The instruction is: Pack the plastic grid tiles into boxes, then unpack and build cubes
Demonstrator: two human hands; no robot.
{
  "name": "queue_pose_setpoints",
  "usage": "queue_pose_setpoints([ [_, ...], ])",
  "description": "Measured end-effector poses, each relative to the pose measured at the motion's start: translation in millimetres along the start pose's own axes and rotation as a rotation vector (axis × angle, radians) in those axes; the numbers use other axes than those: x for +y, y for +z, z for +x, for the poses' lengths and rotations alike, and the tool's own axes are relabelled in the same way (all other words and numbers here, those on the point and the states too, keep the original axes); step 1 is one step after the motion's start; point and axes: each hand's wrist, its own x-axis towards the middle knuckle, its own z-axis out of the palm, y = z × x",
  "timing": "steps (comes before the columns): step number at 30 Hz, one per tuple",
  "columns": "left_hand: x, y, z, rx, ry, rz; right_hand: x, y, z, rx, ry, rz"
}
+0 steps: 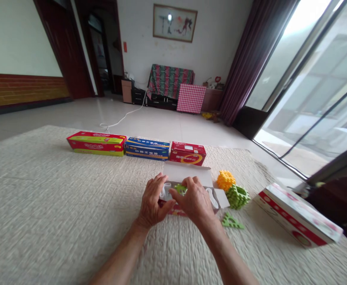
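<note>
Item: one open carton (178, 210), on the cream mat (57, 198) directly before me, white lid flap (188, 173) thrown back on the far side, a side flap out to the right.

Contents: a green piece (181, 189) near the middle, partly hidden by my fingers; a white coil (165, 191) at the left; a white loop (212, 198) at the right.

Left hand (154, 200): at the carton's left end, fingers loosely spread, thumb apart, gripping nothing that I can see.

Right hand (195, 202): over the carton, thumb and forefinger bent about the green piece (whether they press on it, I cannot tell).

Handling, in my judgement: the green piece looks like light moulded plastic, fairly stiff, unlikely to slip; best pinched by opposite edges. The carton seems thin card that would crush if squeezed; steady it low on its end walls.

Beside, to the right: orange block (226, 180) and green block (238, 196), close together; nearer me, a flat green triangle (232, 221).
</note>
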Motion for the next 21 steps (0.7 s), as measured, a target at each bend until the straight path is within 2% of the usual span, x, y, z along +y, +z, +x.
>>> queue_pose_setpoints([
  [3, 0, 1, -1, 0.009, 0.014, -0.012, 6, -4, -2, 0.034, -0.063, 0.035],
  [6, 3, -5, 3, -0.005, 0.049, -0.026, 17, -10, -6, 0.026, -0.196, 0.087],
  [11, 11, -36, 34, -0.071, 0.093, 0.016, 30, -12, -9, -0.050, -0.293, 0.147],
  [13, 13, -46, 52, -0.159, 0.136, 0.001, 30, -11, -10, -0.103, -0.297, 0.135],
  [16, 12, -49, 73, -0.337, 0.177, -0.054, 27, -11, -10, -0.170, -0.301, 0.090],
  [19, 7, -44, 82, -0.532, 0.234, -0.043, 26, -13, -9, -0.221, -0.303, 0.008],
  [21, 4, -43, 82, -0.614, 0.265, 0.010, 26, -14, -6, -0.243, -0.335, -0.062],
])
